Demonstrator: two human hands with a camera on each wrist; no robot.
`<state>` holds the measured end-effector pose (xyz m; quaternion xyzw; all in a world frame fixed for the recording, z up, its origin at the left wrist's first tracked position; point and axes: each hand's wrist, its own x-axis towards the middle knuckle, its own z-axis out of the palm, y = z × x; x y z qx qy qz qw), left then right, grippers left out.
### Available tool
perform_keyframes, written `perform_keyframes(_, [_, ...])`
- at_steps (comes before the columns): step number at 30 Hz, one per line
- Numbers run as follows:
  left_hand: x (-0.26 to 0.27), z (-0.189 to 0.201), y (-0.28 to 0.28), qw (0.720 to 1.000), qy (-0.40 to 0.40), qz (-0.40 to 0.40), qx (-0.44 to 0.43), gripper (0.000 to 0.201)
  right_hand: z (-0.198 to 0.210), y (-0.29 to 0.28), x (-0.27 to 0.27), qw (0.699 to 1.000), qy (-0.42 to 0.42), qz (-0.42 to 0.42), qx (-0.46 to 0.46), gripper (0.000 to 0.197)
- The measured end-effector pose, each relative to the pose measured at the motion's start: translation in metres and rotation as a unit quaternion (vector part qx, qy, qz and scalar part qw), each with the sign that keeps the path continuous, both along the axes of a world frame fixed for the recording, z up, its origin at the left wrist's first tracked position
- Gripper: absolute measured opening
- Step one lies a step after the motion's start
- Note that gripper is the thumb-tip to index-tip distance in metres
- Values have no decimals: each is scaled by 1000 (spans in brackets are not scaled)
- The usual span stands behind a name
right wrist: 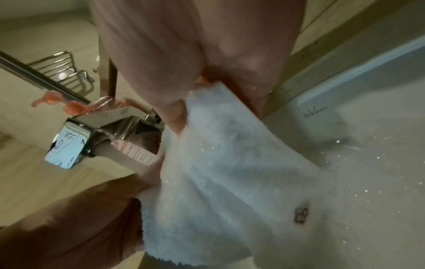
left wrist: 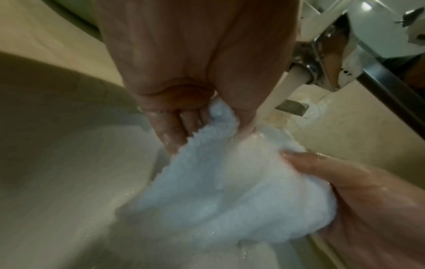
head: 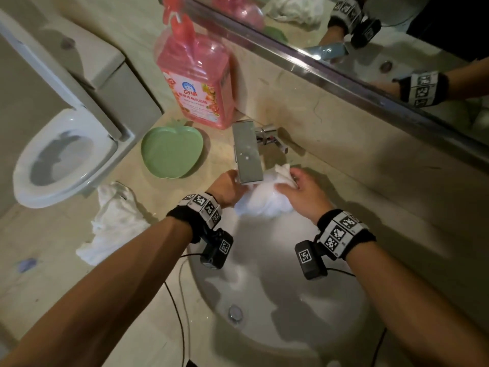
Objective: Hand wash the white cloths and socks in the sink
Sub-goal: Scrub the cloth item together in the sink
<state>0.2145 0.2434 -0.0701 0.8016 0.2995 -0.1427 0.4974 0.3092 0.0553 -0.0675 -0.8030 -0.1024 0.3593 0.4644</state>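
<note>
A wet white cloth [head: 262, 198] is bunched under the square chrome tap [head: 247, 152] at the back of the white sink [head: 277, 308]. My left hand [head: 229, 189] grips its left side, the thumb and fingers curled into the fabric [left wrist: 220, 178]. My right hand [head: 299, 190] holds the right side, pinching a fold [right wrist: 220, 145] between thumb and fingers. Water runs from the tap over the cloth. More white cloths [head: 111, 223] lie in a heap on the counter left of the sink.
A pink detergent bottle [head: 195, 75] and a green apple-shaped dish [head: 172, 149] stand on the counter behind the heap. A toilet [head: 63, 157] is at the far left. The mirror [head: 370, 35] runs along the back wall. The drain [head: 235, 312] sits low in the sink.
</note>
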Motion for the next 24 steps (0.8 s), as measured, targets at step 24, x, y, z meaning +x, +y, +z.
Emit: perform_keyframes(24, [-56,-5,25,997,-19,-75,-14,27,-3,14,-14,994,-89,46,48,22])
